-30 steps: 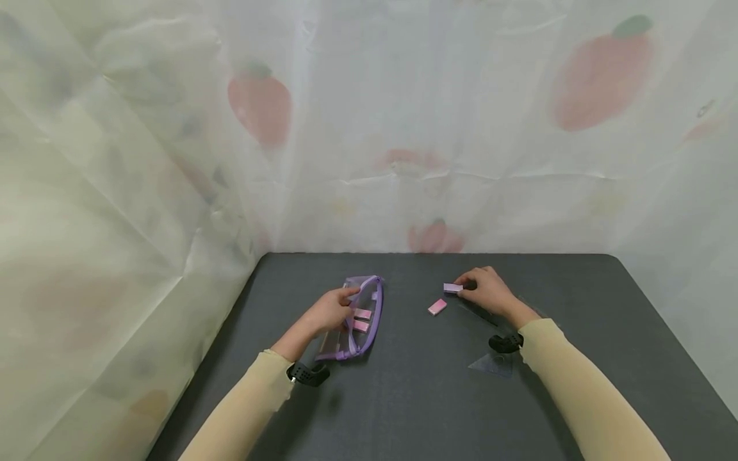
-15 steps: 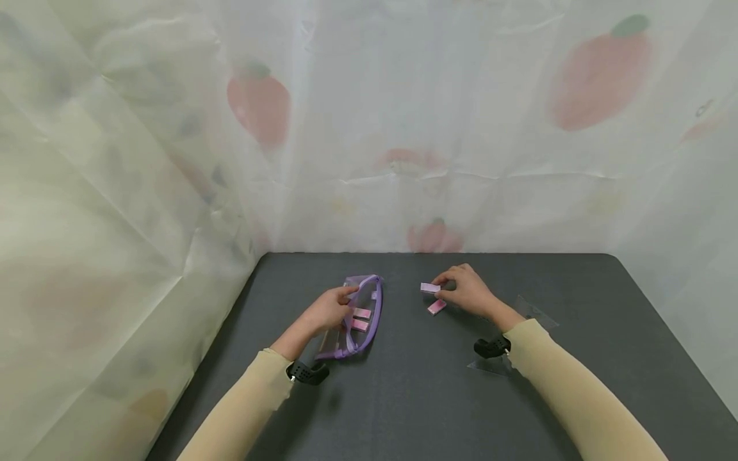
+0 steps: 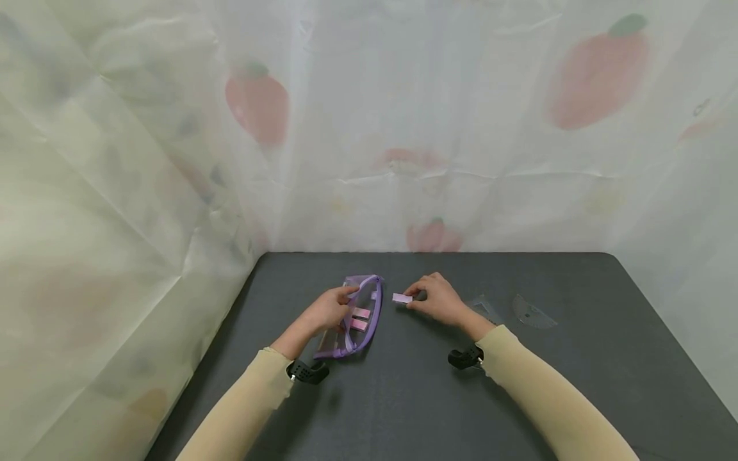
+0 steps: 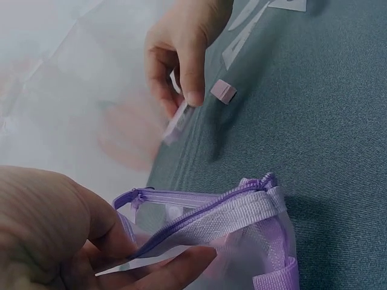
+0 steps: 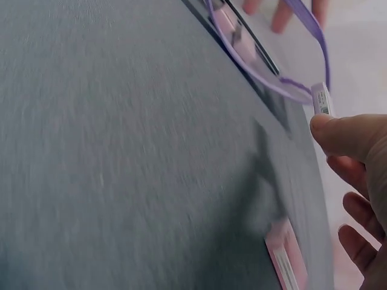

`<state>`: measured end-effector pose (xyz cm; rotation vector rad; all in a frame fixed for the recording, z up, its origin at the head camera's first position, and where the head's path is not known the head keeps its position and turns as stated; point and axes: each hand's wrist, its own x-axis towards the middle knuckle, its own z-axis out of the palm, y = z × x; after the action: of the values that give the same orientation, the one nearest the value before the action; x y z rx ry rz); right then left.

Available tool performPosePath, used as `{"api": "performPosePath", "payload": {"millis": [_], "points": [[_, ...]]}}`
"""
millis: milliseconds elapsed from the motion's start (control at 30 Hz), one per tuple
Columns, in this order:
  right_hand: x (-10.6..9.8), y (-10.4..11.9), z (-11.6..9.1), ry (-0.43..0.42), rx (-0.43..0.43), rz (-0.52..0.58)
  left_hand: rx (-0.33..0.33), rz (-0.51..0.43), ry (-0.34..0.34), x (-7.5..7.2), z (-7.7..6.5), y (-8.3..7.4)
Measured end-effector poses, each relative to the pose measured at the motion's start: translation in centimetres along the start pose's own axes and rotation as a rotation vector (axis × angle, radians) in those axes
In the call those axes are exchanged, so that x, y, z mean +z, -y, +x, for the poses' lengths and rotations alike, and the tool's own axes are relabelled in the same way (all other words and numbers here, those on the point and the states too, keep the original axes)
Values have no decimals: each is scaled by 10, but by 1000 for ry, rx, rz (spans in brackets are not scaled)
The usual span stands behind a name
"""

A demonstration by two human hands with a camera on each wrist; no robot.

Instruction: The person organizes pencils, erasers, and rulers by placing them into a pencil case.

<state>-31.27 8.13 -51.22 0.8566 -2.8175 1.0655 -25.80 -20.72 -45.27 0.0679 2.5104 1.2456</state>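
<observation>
My left hand [image 3: 327, 312] grips one side of the mouth of a clear pencil pouch [image 3: 378, 312] with purple zipper edging. The pouch lies unzipped, and two pink erasers [image 3: 360, 319] show inside it. My right hand [image 3: 439, 299] pinches a small lilac eraser [image 3: 401, 298] in a paper sleeve between thumb and fingers, just right of the pouch mouth and above the table. In the right wrist view this eraser [image 5: 321, 99] stands out beyond the thumb tip. Another pink eraser [image 5: 285, 257] lies on the table under the right hand; in the head view the hand hides it.
On the dark table [image 3: 403, 397], right of the right hand, lie a clear protractor [image 3: 533, 312] and a clear set square [image 3: 483, 306], partly behind the wrist. Printed plastic sheeting [image 3: 357, 128] hangs along the back and left side.
My right hand has carried the lilac eraser leftward, past the loose pink one, towards the pouch. The protractor and set square are now less covered by the arm. My left hand stays put.
</observation>
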Motion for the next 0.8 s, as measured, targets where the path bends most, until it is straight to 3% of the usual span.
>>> {"api": "performPosePath", "payload": {"millis": [267,500,800], "points": [[25,20,16,-2,-15,-57,0,4,8,0,0,1],[41,32,30,-58,-29,-115,1,-12,13,0,-1,-1],[59,47,40,-78,33,-174,6,-8,26,2,-1,-1]]}}
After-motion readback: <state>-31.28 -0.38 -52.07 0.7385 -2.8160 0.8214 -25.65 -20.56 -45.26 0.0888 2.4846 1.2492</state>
